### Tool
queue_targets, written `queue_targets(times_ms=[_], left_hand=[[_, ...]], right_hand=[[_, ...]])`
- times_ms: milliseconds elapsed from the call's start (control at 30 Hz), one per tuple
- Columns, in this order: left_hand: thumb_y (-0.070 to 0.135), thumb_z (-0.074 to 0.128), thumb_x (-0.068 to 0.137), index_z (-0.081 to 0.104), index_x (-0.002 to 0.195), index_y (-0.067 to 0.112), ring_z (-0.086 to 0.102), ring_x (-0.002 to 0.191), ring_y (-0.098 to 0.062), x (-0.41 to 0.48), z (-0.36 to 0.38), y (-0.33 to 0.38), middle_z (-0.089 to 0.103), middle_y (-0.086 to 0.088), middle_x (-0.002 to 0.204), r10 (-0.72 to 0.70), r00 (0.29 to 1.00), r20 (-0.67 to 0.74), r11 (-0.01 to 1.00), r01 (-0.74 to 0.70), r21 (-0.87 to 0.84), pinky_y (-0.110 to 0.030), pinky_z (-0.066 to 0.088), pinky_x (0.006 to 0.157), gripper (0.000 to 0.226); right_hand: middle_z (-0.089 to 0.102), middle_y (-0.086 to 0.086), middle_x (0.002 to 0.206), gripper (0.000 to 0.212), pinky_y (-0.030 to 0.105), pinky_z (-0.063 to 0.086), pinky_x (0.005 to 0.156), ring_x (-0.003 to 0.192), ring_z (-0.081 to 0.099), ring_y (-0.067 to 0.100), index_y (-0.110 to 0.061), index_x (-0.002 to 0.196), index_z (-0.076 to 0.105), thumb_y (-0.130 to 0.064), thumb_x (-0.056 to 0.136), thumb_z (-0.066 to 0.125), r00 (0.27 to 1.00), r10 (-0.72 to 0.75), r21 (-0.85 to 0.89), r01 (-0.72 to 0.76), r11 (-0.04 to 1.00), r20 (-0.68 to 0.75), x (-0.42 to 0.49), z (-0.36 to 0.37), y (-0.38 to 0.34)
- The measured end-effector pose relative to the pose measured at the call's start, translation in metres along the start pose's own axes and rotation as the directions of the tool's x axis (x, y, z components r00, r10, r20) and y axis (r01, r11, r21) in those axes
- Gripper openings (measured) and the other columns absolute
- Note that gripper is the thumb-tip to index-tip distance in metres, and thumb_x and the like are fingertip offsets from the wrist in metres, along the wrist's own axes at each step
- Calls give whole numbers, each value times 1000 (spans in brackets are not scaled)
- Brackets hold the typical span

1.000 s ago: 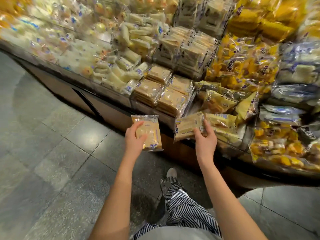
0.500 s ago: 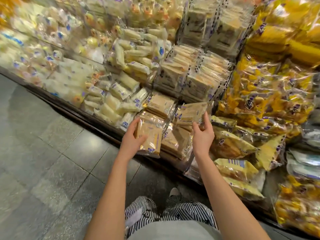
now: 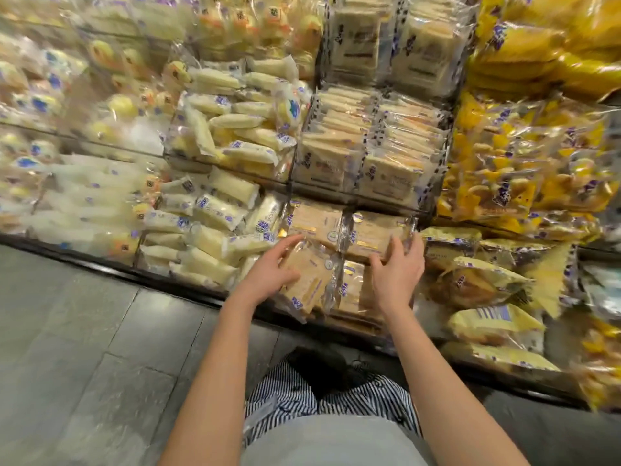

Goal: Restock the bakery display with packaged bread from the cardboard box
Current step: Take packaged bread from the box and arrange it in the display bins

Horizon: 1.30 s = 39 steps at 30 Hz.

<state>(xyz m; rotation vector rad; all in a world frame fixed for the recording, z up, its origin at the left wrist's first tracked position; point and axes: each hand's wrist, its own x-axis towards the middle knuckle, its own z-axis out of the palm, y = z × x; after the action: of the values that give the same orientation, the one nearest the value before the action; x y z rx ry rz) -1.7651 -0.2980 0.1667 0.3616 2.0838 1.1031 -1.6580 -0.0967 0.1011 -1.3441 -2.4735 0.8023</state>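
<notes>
- Two hands are out in front of us, both down at the lowest row of the display point(image 3: 100, 262).
- Our left hand point(image 3: 268, 272) is wide open. Its fingers point(image 3: 289, 242) are spread and nearly straight, and it rests on the left side of a brown bread packet point(image 3: 312, 282).
- That brown bread packet lies tilted at the front of the row, on top of other packets like it.
- Our right hand point(image 3: 398, 274) is bent round a second bread packet point(image 3: 369, 233). The thumb is on the near side and the fingers point(image 3: 395, 245) curl over its right end.
- The second bread packet lies flat at the back of the row, just behind the tilted one.
- One more packet of the same kind, the third bread packet point(image 3: 316, 220), lies just to the left of it, touching it.
- Lots of pale long rolls point(image 3: 215, 210) fill the part to the left of our hands.
- Many white sandwich packs point(image 3: 369, 146) stand in rows on the shelf above the brown packets.
- Big yellow bags point(image 3: 524, 163) are piled up on the right side.
- Grey floor tiles point(image 3: 84, 348) are below the display, and we can see our striped trousers point(image 3: 285, 391) between our arms.
</notes>
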Motion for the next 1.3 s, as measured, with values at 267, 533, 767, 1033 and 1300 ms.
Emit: queue_targets(times_ms=[267, 533, 767, 1033, 1300], left_hand=[[-4, 59, 85, 38, 144, 45, 65, 103, -23, 21, -20, -5, 46, 9, 135, 45, 978, 202, 988, -73, 138, -42, 62, 73, 80], [-13, 50, 85, 48, 140, 39, 42, 129, -18, 42, -5, 3, 40, 8, 149, 195, 945, 263, 844, -298, 446, -36, 51, 97, 76], [16, 48, 100, 44, 145, 22, 14, 150, -21, 18, 54, -17, 28, -2, 160, 431, 899, 81, 588, -347, 730, -45, -2, 122, 46], [49, 38, 102, 24, 153, 35, -7, 151, -12, 33, 43, -46, 2, 7, 165, 386, 866, 317, 536, -491, 687, -49, -16, 118, 55], [49, 51, 97, 57, 132, 36, 23, 147, -9, 43, 22, -46, 39, 15, 153, 442, 861, 250, 681, -504, 531, -43, -16, 117, 38]], right_hand=[[10, 4, 164, 52, 45, -3, 121, 151, -4, 28, -32, 150, 35, -46, 101, 43, 963, -70, -93, 97, 991, 259, 4, 19, -23], [58, 10, 134, 35, 48, 34, 113, 132, 44, 27, -8, 130, 60, -25, 100, 50, 995, 100, 263, -104, 959, 28, -8, -15, -34], [51, 5, 145, 35, 42, 19, 122, 142, 29, 25, -12, 134, 57, -22, 102, 47, 987, 164, 153, -162, 975, 0, -71, 7, -13], [39, 5, 154, 34, 45, 15, 121, 149, 16, 28, -12, 131, 60, -24, 102, 47, 985, 154, 128, -163, 978, 78, -84, 14, -14], [27, 1, 160, 42, 45, 9, 121, 151, 6, 28, -21, 140, 50, -33, 100, 51, 972, 166, 83, -182, 980, 167, -79, 14, -16]])
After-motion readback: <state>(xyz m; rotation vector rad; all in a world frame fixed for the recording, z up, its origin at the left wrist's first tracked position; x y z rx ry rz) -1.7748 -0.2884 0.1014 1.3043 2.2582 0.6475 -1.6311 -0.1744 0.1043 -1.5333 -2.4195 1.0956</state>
